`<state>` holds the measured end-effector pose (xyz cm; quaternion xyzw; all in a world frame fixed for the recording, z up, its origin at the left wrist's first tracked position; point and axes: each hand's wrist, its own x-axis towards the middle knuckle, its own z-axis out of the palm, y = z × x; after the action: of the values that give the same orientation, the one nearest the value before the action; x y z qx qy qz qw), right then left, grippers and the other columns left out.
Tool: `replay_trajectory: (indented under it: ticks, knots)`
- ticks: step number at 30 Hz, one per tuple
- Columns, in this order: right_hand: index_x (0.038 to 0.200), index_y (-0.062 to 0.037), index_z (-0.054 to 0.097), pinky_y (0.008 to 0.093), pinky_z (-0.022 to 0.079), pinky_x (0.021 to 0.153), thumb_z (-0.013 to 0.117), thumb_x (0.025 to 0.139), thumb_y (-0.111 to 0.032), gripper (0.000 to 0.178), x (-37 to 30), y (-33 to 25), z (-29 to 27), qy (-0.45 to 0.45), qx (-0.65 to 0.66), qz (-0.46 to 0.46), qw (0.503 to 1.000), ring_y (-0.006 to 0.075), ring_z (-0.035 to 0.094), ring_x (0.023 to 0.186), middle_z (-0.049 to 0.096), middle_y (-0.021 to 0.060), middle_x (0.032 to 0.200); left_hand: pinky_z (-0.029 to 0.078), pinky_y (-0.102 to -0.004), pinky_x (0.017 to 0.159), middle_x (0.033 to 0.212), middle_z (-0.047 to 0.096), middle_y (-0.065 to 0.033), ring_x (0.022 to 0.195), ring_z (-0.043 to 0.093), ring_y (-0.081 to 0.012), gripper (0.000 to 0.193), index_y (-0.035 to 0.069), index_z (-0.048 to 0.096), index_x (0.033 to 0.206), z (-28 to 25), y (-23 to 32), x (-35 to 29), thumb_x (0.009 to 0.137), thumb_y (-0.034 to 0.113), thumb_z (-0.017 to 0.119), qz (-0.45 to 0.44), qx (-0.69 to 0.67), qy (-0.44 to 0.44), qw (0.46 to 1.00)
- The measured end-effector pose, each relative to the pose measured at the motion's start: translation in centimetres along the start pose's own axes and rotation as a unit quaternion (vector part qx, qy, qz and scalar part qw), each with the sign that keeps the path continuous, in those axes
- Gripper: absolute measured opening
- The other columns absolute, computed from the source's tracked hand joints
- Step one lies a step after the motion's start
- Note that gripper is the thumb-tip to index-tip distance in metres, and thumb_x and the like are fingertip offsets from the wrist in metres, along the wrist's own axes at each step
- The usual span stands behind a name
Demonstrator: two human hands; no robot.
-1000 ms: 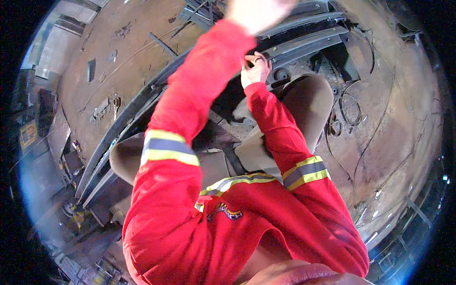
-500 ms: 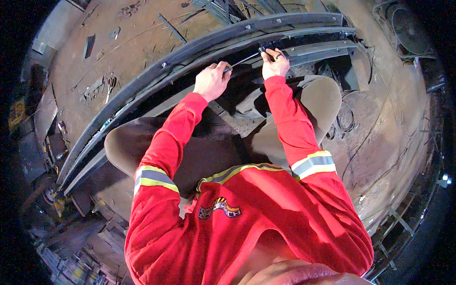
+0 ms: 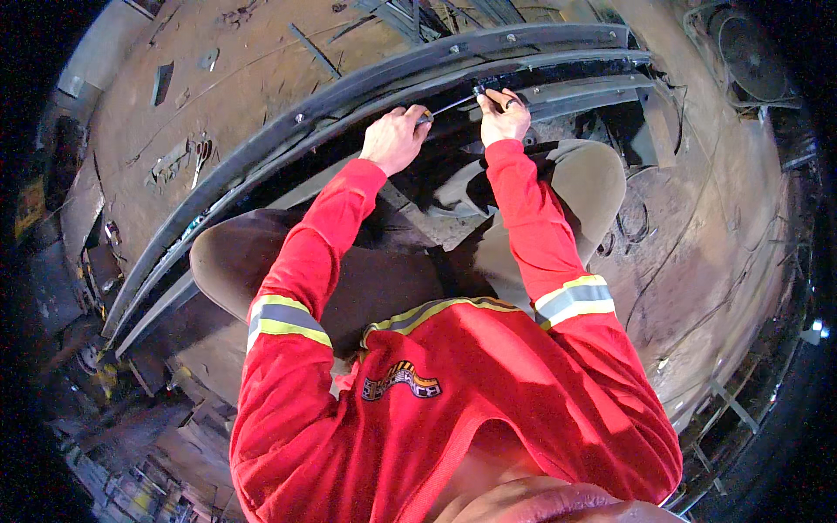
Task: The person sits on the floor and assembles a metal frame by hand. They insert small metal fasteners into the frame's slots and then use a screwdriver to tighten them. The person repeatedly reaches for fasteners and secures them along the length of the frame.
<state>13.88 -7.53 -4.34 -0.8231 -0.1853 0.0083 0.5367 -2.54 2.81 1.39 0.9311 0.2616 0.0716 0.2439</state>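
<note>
My left hand [image 3: 394, 141] is closed round the handle of a screwdriver [image 3: 452, 106], and its thin bright shaft points right. Pinched in my right hand [image 3: 505, 117] is a small black part [image 3: 479, 90], with the screwdriver's tip against or just beside it. The contact itself is too small to make out. Both hands are over a long dark metal frame [image 3: 375, 80] of parallel rails, which look curved in this view and carry bolt heads. It lies across the ground in front of my bent knees.
Scissors [image 3: 202, 159] lie on the brown ground beyond the frame, left, near a dark flat offcut [image 3: 163, 84]. Metal bars [image 3: 418, 19] are heaped at the far side. A round, fan-like thing [image 3: 751, 57] stands far right, and cable [image 3: 635, 225] loops by my right knee.
My left hand has shifted slightly right and up along with the screwdriver's handle. The right hand stays almost still, holding the small black part.
</note>
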Motion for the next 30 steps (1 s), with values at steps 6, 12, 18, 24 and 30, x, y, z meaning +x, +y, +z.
replay_trajectory:
  ticks: [6,12,18,24,30]
  knots:
    - [0.085,-0.0062,0.070,0.0354,0.046,0.085,0.076,0.064,-0.011,0.022,0.1,1.6,0.5,-0.008,0.005,-0.030,0.999,0.0274,0.055,0.099,0.060,0.0152,0.100,0.051,-0.0381,0.067,0.081,0.065,-0.0153,0.074,0.064,-0.0296,0.029,0.008,0.062,0.100,-1.0,0.8,1.5,0.076,0.023,0.067,0.037,-0.077,0.060,0.995]
    - [0.078,-0.0096,0.068,0.0422,0.030,0.096,0.077,0.059,-0.020,0.024,-0.2,1.4,0.6,-0.014,-0.108,-0.042,0.993,0.0252,0.047,0.110,0.063,0.0100,0.097,0.050,-0.0301,0.058,0.070,0.059,-0.0101,0.061,0.061,-0.0213,0.031,0.007,0.059,0.095,-6.8,9.5,6.2,0.066,0.011,0.069,0.154,-0.215,0.113,0.958]
    - [0.084,-0.0099,0.068,0.0442,0.029,0.096,0.074,0.058,-0.018,0.028,0.4,3.9,2.5,0.013,-0.029,-0.063,0.997,0.0299,0.048,0.108,0.061,0.0150,0.099,0.052,-0.0408,0.067,0.088,0.064,-0.0137,0.078,0.063,-0.0321,0.021,0.008,0.061,0.094,1.9,16.4,15.4,0.077,0.018,0.059,0.263,0.013,0.116,0.958]
    - [0.084,-0.0105,0.068,0.0432,0.030,0.095,0.074,0.059,-0.017,0.026,-1.1,0.9,1.8,0.027,-0.017,-0.054,0.998,0.0293,0.047,0.107,0.060,0.0136,0.101,0.053,-0.0433,0.062,0.084,0.066,-0.0158,0.078,0.065,-0.0304,0.021,0.005,0.060,0.095,9.7,16.4,18.8,0.081,0.013,0.046,0.226,0.233,-0.088,0.942]
    - [0.084,-0.0110,0.069,0.0422,0.031,0.094,0.074,0.061,-0.016,0.024,-1.2,0.0,1.1,0.043,-0.018,-0.044,0.998,0.0287,0.047,0.107,0.059,0.0122,0.102,0.053,-0.0423,0.066,0.085,0.066,-0.0159,0.080,0.065,-0.0316,0.016,0.005,0.065,0.085,9.5,18.0,20.3,0.072,0.011,0.058,0.181,0.191,-0.055,0.963]
